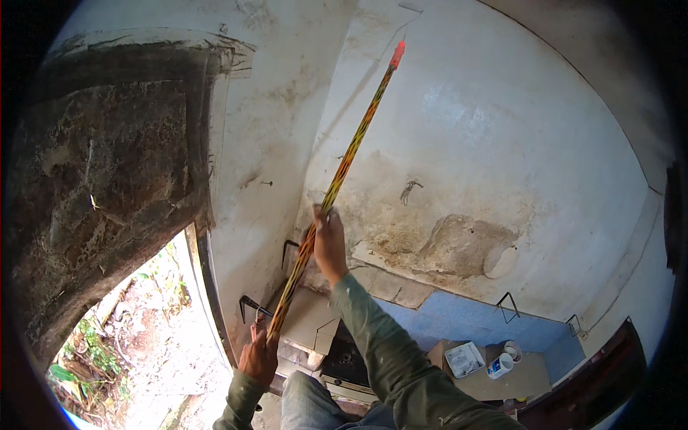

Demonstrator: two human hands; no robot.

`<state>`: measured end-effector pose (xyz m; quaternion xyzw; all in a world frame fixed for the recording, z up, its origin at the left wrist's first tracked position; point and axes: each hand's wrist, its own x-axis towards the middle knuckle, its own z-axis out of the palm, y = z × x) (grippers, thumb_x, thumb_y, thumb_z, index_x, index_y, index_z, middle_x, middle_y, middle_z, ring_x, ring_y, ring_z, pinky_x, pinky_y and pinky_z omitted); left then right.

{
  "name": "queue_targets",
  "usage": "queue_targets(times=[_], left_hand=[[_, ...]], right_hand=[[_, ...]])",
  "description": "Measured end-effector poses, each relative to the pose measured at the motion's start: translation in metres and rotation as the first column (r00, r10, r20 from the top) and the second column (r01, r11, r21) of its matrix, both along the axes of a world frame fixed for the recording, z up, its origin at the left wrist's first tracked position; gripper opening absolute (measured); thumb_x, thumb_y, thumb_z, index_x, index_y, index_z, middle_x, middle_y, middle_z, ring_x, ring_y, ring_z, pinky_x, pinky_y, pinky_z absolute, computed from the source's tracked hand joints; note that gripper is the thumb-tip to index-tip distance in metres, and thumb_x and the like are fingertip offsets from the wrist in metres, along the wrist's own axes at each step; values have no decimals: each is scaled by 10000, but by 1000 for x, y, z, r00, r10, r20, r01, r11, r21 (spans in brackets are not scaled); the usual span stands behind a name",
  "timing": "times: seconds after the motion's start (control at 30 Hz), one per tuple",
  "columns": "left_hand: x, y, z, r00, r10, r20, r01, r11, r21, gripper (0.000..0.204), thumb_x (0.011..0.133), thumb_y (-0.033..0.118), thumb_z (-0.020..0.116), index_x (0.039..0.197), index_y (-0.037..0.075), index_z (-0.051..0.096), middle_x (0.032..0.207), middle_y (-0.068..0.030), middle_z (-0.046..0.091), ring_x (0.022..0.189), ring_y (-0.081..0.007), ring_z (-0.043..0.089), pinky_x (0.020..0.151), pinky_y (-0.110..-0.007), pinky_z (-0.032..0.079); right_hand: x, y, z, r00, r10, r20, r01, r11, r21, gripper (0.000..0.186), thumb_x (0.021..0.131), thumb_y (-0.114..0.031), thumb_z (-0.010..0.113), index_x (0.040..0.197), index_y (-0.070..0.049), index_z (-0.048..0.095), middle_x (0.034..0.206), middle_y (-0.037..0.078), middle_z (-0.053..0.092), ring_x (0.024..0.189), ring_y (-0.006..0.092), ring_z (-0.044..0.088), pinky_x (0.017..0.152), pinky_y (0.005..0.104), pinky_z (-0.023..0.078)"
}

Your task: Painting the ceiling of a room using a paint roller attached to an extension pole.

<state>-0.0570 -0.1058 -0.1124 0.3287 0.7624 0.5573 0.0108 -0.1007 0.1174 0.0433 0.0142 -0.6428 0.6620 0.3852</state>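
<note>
A long pole patterned in yellow, orange and black slants up and away across the view. My right hand is closed round its middle. Lower down, near the doorway, my left hand grips the pole's near end. At the far end is a red handle with a thin bent wire frame, like a paint roller's, reaching up in front of the wall. The roller part is pale and hard to make out. Behind it stands a stained white wall with a bare, peeled patch low down.
An open doorway on the left shows bright ground and plants, under a dark, worn panel. Below the wall are a black stove and a counter bearing a white tray and white cups. Metal brackets stick out.
</note>
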Motion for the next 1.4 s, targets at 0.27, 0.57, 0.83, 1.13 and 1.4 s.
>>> queue_targets(times=[0.27,0.57,0.83,1.13,1.4], left_hand=[[-36,40,77,881,126,-456,-56,985,166,298,964,267,510,833,3,549,645,-263,551,614,-475,555,552,-524,415],[-33,86,125,960,57,-276,-5,983,183,335,969,335,505,867,20,551,735,-258,605,689,-496,564,629,-566,437],[5,102,46,962,28,-273,6,993,122,301,957,310,530,857,26,515,687,-259,587,630,-474,559,585,-563,428],[59,55,-59,995,25,-98,-24,1000,11,278,964,295,510,851,44,472,598,-265,533,583,-492,535,508,-559,386],[94,17,-132,984,17,178,8,991,-136,291,946,353,503,888,68,497,614,-261,551,608,-486,549,529,-564,378]], right_hand=[[-22,30,112,995,-96,40,93,993,71,278,1012,-294,414,1114,-48,491,670,83,536,505,191,572,440,355,510],[-16,65,167,979,-200,46,189,965,183,324,1008,-314,419,1093,-5,468,632,87,526,516,197,576,452,371,536],[12,91,88,962,-250,108,220,948,231,333,1007,-333,437,1087,-13,482,736,127,588,525,176,559,432,354,477],[51,53,-53,986,-47,159,55,997,-47,353,1005,-380,456,1110,-45,414,595,75,503,476,186,552,454,348,499],[90,12,-124,968,-34,250,40,999,-21,394,1001,-416,458,1166,-61,413,611,62,518,485,158,555,448,323,498]])
